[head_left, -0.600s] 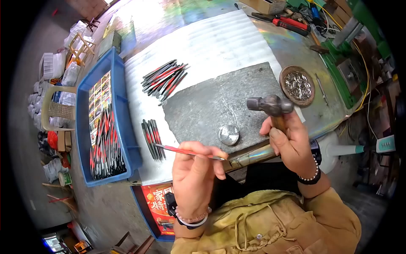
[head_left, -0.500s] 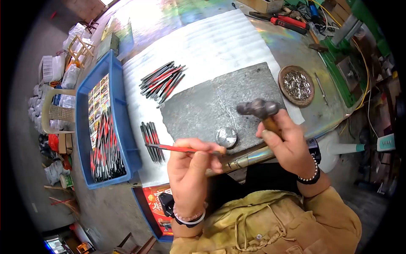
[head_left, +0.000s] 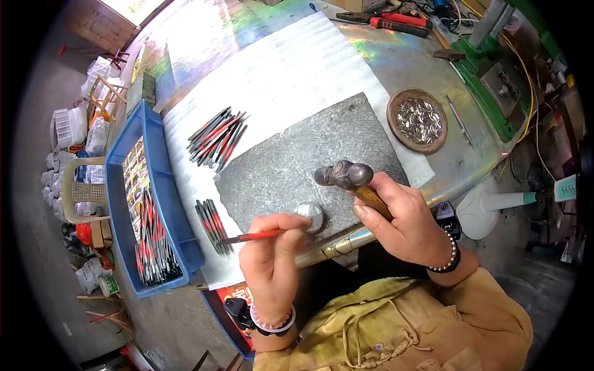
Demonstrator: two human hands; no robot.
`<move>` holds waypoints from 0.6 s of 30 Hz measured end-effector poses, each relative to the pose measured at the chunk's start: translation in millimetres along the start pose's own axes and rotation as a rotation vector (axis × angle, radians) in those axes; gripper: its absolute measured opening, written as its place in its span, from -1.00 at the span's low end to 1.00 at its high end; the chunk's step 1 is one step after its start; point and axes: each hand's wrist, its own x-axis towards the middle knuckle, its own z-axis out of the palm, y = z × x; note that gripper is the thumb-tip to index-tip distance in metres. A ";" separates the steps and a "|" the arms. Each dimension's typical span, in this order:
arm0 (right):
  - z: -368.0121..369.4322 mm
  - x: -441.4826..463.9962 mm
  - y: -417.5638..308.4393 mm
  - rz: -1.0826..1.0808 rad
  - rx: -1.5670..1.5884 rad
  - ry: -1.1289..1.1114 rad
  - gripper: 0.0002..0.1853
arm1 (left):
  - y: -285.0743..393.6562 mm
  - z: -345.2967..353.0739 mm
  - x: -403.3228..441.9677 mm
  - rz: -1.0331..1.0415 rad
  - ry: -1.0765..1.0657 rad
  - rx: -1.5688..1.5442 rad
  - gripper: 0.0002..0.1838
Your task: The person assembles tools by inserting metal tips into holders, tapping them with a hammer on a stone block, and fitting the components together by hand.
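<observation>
My left hand (head_left: 272,263) pinches a red and black pen-like stick (head_left: 255,236), its right end hidden by my fingers close to a round metal piece (head_left: 310,216) on the stone slab (head_left: 309,154). Wrapped round the wooden handle of a hammer (head_left: 344,175) is my right hand (head_left: 402,222); the metal head is over the slab. Left of the slab, similar sticks lie in a small group (head_left: 212,226) and a larger pile (head_left: 216,137) on white foam (head_left: 266,74). More of them (head_left: 154,244) fill part of a blue tray (head_left: 185,232).
A round bowl of small metal pieces (head_left: 417,120) stands right of the slab, with a thin metal tool (head_left: 458,120) beyond it. Red-handled pliers (head_left: 401,23) lie at the back. A green machine (head_left: 489,86) is at the right; a red box is below the table edge.
The view has shifted. My left hand has brought the stick's right end over to the round metal piece. The hammer has moved left over the slab, still in my right hand.
</observation>
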 end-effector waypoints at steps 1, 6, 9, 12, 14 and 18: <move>0.0 0.2 -0.1 -0.007 -0.001 0.004 -0.74 | 0.6 0.5 0.0 0.001 -0.003 -0.002 -0.90; 1.0 0.0 1.4 -0.042 -0.003 0.024 -0.75 | 1.9 2.5 0.6 0.047 -0.002 0.085 -0.89; 2.8 -0.6 0.2 -0.004 -0.011 0.052 -0.77 | 0.3 1.8 -0.1 0.055 -0.003 0.134 -0.89; 3.6 -0.7 0.8 -0.001 -0.012 0.055 -0.76 | 1.1 1.6 0.6 0.035 0.002 0.096 -0.88; 2.8 -1.1 0.5 0.010 -0.017 0.044 -0.75 | 1.0 1.8 0.7 0.023 0.005 0.065 -0.88; 4.7 -1.0 2.3 -0.018 0.017 0.056 -0.74 | -1.1 1.7 -0.2 0.015 0.007 0.079 -0.88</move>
